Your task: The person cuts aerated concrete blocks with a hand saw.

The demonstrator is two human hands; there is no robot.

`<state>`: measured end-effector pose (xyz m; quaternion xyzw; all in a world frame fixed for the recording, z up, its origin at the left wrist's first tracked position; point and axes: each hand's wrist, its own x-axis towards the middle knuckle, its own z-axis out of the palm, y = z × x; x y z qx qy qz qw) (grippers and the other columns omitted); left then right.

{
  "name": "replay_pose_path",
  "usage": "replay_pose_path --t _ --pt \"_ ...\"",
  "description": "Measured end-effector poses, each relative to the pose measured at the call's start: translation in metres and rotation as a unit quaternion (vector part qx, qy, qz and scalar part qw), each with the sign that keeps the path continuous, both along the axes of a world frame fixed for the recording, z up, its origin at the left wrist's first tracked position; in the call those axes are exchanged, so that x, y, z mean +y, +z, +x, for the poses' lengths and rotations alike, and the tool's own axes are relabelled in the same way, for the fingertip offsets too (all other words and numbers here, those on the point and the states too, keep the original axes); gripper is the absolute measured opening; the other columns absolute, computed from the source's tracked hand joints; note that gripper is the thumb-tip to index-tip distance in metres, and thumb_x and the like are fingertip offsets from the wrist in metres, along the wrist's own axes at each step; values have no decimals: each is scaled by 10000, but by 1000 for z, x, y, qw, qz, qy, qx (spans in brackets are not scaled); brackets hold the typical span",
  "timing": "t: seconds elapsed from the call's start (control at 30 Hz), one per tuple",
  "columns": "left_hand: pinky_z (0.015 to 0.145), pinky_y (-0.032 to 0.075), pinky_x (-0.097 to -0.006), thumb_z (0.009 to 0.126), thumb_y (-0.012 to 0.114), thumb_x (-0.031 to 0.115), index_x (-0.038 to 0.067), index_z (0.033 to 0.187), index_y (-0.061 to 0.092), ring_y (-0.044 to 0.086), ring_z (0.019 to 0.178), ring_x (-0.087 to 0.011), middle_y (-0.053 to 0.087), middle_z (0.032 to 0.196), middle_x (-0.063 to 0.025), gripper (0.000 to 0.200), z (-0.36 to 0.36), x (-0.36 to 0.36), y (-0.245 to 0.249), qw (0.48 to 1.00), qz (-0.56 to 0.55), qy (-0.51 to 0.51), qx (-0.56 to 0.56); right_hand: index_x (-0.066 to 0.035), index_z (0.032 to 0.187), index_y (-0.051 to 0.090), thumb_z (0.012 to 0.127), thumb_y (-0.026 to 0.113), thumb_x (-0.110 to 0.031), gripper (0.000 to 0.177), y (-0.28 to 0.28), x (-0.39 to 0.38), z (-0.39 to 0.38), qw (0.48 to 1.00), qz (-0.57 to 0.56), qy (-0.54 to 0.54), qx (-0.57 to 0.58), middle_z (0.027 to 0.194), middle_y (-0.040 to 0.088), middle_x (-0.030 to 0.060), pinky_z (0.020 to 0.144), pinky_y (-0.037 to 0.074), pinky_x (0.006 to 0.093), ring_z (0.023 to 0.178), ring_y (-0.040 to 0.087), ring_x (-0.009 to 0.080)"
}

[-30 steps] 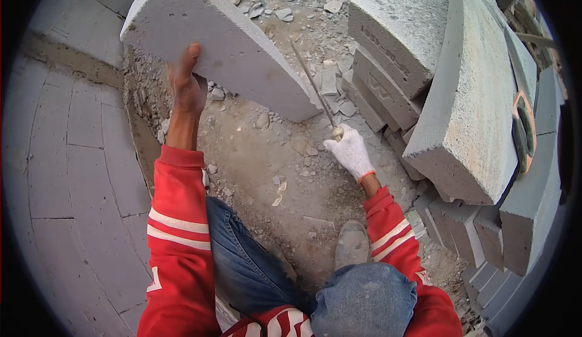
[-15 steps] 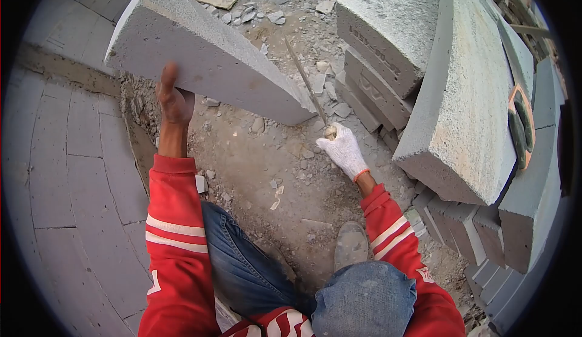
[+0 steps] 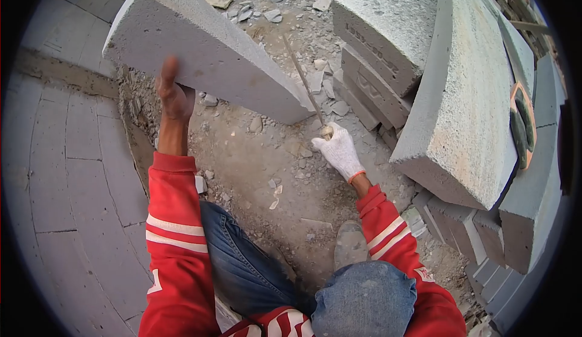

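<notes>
A long grey stone block [image 3: 206, 55] stands tilted at the upper left, its narrow end low near the centre. My bare left hand [image 3: 174, 91] supports the block from below at its lower left edge, thumb up against the face and the other fingers hidden beneath. My right hand [image 3: 336, 148], in a white glove with an orange cuff, is closed round the handle of a long thin blade [image 3: 298, 67]. The blade points up and away, passing close beside the block's narrow end.
Large grey blocks [image 3: 451, 119] are stacked at the right, with a dark-handled tool [image 3: 522, 125] on them. Grey paving [image 3: 73, 179] covers the left. Stone chips [image 3: 245, 0] lie on the dirt ahead. My knees and one shoe [image 3: 350, 243] are below.
My right hand and the blade have shifted slightly left and up. The block has moved slightly left in view, with my left hand still on it.
</notes>
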<state>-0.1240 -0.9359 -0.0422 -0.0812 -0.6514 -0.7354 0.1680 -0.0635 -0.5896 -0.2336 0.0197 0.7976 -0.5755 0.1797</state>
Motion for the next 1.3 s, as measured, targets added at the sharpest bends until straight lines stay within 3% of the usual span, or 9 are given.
replay_pose_path --t 0.1,0.47,0.63,0.77,0.83,0.97,1.13,1.27,1.3 --pt "1116 447 -484 925 748 533 67 1475 502 554 1299 -287 593 1366 -80 761 4 -3 0 1000 3 8 4 13 1074 671 839 821 -215 360 42 -8 -3 965 -50 -76 247 866 728 203 734 569 425 773 729 334" --pt "1113 448 -473 918 756 527 56 1498 472 551 1304 -290 583 1385 -88 799 -5 4 1 1000 -14 27 -4 22 1040 656 809 828 -257 401 -17 -4 8 997 57 1 -55 902 732 225 776 558 460 909 739 390" --pt "1126 432 -465 926 758 502 52 1459 519 557 1296 -280 603 1358 -84 737 -1 11 7 1000 -6 4 -1 26 1011 642 859 795 -196 310 89 -4 -4 976 -84 -71 187 896 721 233 740 554 411 827 719 380" --pt "1123 430 -457 931 761 496 58 1430 548 562 1289 -272 618 1334 -80 698 -1 23 12 1000 -11 26 6 10 1009 659 864 791 -201 288 -7 -9 5 977 -21 -87 194 811 709 173 695 555 403 727 709 354" --pt "1121 431 -455 929 762 500 62 1420 556 564 1287 -269 622 1329 -78 690 -5 21 8 1000 -14 23 5 8 1019 670 842 801 -245 336 -96 3 16 977 197 63 59 826 720 170 716 567 414 764 725 343" --pt "1123 431 -455 923 766 506 76 1410 563 566 1284 -263 619 1337 -73 681 -4 25 12 999 -18 41 6 15 1015 675 820 809 -278 377 -10 13 20 979 83 19 -184 897 737 207 777 574 430 869 734 356" --pt "1138 425 -466 922 762 506 76 1422 548 561 1293 -273 605 1359 -74 694 -3 16 11 1000 -17 3 -5 35 1076 681 844 801 -248 385 45 0 1 970 -38 -61 234 852 722 178 725 575 393 792 734 302" --pt "1140 423 -463 924 756 517 72 1419 550 561 1289 -272 607 1345 -76 696 2 25 15 999 -16 34 3 40 1129 667 844 813 -255 435 19 -13 3 968 -96 -107 205 824 709 150 693 574 379 748 724 279" --pt "1140 422 -461 924 757 519 70 1414 553 564 1283 -269 609 1338 -77 695 0 29 18 999 -13 41 7 36 1121 667 837 821 -268 443 -20 -14 6 998 -36 -43 -1 818 707 145 691 577 380 746 723 279"
